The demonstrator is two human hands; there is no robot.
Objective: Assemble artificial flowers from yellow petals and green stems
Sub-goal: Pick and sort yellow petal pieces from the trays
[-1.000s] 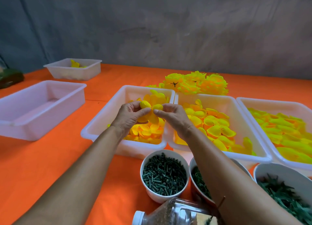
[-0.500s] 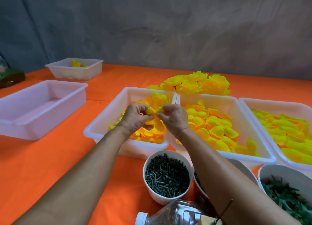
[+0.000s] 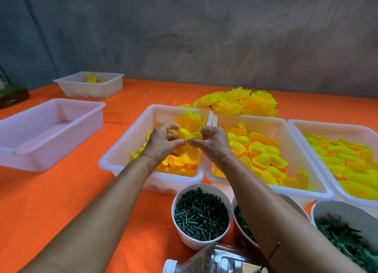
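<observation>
2 hands, left hand (image 3: 161, 144) and right hand (image 3: 212, 143), pinch yellow petals (image 3: 189, 135) over orange table (image 3: 61, 201), grey wall (image 3: 204, 37) behind.

Bright, even light with soft shadows; colours glow oversaturated, edges bow (wide-angle lens), detail slightly soft throughout.

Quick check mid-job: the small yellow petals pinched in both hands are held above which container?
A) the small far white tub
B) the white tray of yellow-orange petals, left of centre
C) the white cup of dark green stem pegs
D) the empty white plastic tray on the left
B: both the left hand and the right hand pinch the small yellow petals directly above the white tray of yellow-orange petals, with the white cup of dark green stem pegs nearer the camera.
</observation>
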